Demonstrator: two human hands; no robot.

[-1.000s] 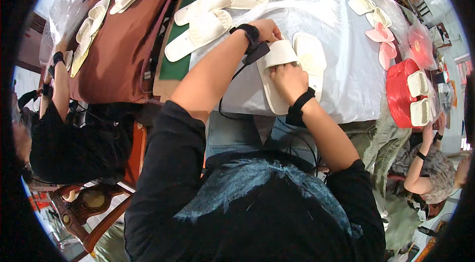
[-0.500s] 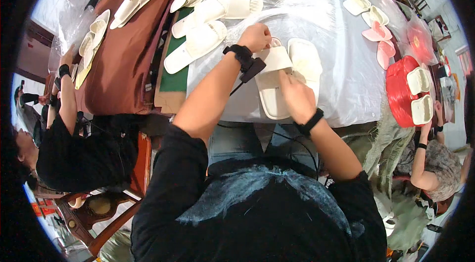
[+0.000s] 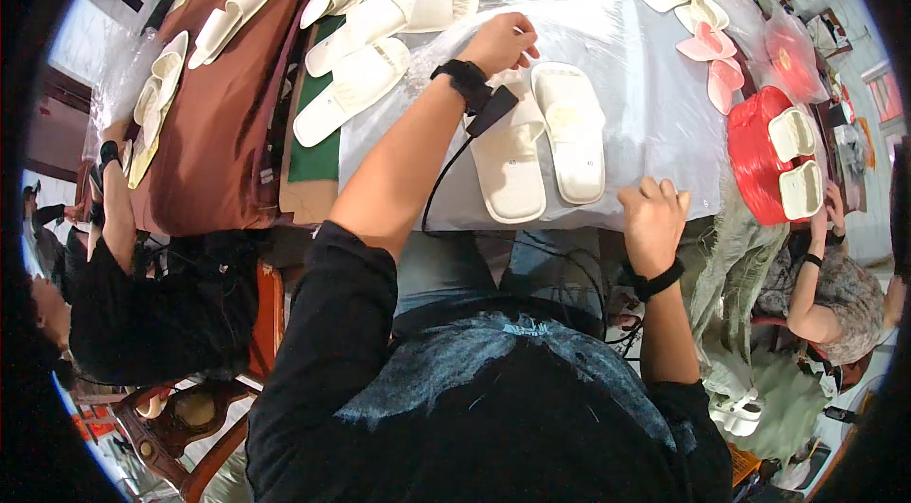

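Two cream slippers lie side by side on the plastic-covered table in front of me, soles toward me. My left hand [image 3: 501, 45] is just beyond the strap of the left slipper [image 3: 510, 182], its wrist partly covering that slipper. Its fingers are loosely bent and a little apart, with nothing seen in them. The right slipper [image 3: 579, 157] lies flat with neither hand on it. Off to its right, at the table's near edge, my right hand [image 3: 653, 230] is raised with fingers curled in; whatever they hold, if anything, is hidden.
More cream slippers [image 3: 351, 90] lie at the left and far side. At the right are pink slippers [image 3: 725, 83] and a red roll [image 3: 752, 157] with cream slippers against it. Clear plastic film [image 3: 569, 5] covers the table. People work at both sides; a wooden chair [image 3: 270, 323] stands left.
My right hand has let go of the left slipper and moved right to the table edge. My left hand has shifted slightly up, off the slipper's toe. The two slippers now lie apart.
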